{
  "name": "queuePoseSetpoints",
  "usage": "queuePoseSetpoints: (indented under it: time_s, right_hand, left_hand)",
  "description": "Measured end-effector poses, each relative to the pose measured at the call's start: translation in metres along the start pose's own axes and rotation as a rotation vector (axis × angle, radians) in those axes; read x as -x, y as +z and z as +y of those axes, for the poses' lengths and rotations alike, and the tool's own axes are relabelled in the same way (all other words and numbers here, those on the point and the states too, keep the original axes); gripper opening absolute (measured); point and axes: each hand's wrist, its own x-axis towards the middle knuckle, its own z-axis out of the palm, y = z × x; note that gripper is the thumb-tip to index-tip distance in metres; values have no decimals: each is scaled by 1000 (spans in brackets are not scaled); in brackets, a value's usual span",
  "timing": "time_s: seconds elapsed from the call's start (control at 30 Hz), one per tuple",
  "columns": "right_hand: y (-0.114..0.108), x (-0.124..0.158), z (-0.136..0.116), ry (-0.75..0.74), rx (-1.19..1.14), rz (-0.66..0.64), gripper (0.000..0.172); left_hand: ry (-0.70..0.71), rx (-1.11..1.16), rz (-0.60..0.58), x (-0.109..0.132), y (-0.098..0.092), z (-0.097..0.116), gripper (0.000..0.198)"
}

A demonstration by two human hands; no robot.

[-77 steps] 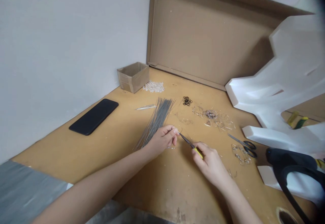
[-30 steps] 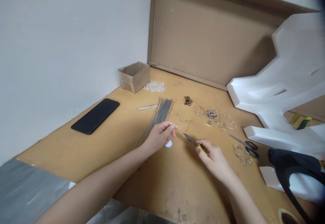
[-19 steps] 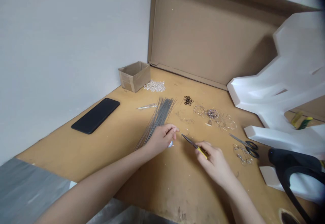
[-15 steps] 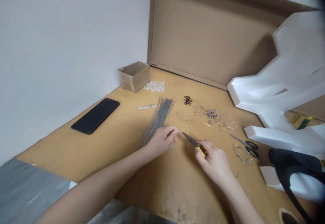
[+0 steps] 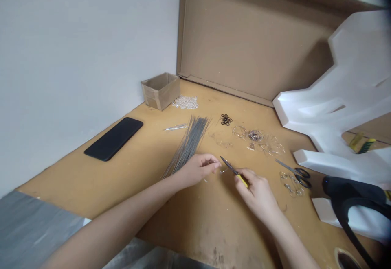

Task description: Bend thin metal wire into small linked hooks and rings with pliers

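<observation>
My left hand (image 5: 203,167) is closed in a pinch on a thin wire (image 5: 224,171), just right of the lower end of a bundle of grey wires (image 5: 192,141). My right hand (image 5: 258,189) is wrapped round yellow-handled pliers (image 5: 233,170), whose dark jaws point up and left towards my left fingertips. The jaws and those fingertips are a little apart. Beyond my hands lie black rings (image 5: 226,119) and a tangle of bent wire pieces (image 5: 255,135).
A phone (image 5: 113,138) lies at the left. Behind the bundle are a small cardboard box (image 5: 161,91) and clear beads (image 5: 185,102). Scissors (image 5: 301,175), wire shapes (image 5: 291,184) and white foam (image 5: 336,163) are at the right. A big cardboard sheet (image 5: 244,37) stands behind.
My left hand has turned slightly and shifted a little right and down, and the wire at its fingertips has changed angle. My right hand with the pliers has barely moved.
</observation>
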Motion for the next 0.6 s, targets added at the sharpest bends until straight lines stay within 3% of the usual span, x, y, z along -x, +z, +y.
queuePoseSetpoints:
  time_s: [0.2,0.6]
  right_hand:
    - [1,0,-3,-9,-91,28,26]
    - [-2,-2,-1,27,-173,21,28]
  left_hand:
    - [-60,53,-24,0,2,0,20]
    - [21,138,-165,1,-2,-4,31]
